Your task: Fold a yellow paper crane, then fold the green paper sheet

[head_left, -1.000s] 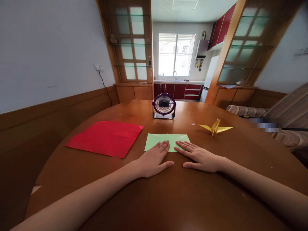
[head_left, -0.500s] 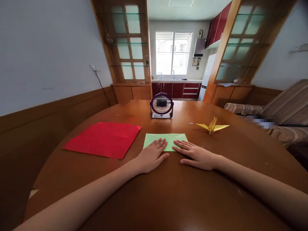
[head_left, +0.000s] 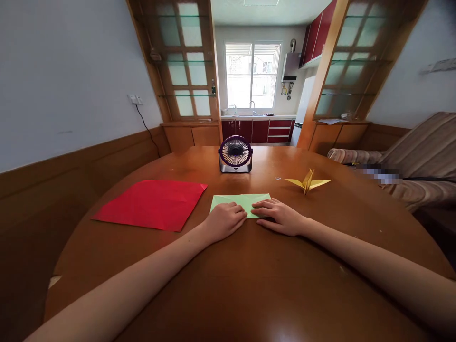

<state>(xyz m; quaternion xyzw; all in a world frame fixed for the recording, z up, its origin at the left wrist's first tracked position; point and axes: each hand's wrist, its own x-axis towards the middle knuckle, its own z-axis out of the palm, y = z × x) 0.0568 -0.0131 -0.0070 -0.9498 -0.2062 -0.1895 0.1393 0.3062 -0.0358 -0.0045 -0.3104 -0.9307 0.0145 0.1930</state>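
Note:
A light green sheet of paper (head_left: 242, 199), folded into a rectangle with faint creases, lies flat on the wooden table. My left hand (head_left: 224, 221) covers its near left part, fingers curled and thumb drawn in against them at the near edge. My right hand (head_left: 281, 217) rests on the near right part, fingers stretched over the paper and the thumb apart, just off the near edge. Both hands hide the sheet's near corners. To the left lies a larger red sheet of paper (head_left: 153, 203). On the right stands a folded yellow paper crane (head_left: 307, 182).
A small purple desk fan (head_left: 235, 154) stands beyond the green paper. The round brown table (head_left: 228, 280) extends around my arms. A striped sofa (head_left: 416, 166) is at the right, and a cord hangs from a wall socket (head_left: 135, 99) at the left.
My left fingers have gone from stretched out to curled, with the thumb drawn in. My right hand has shifted slightly, its fingers bending a little. The whole view has moved slightly.

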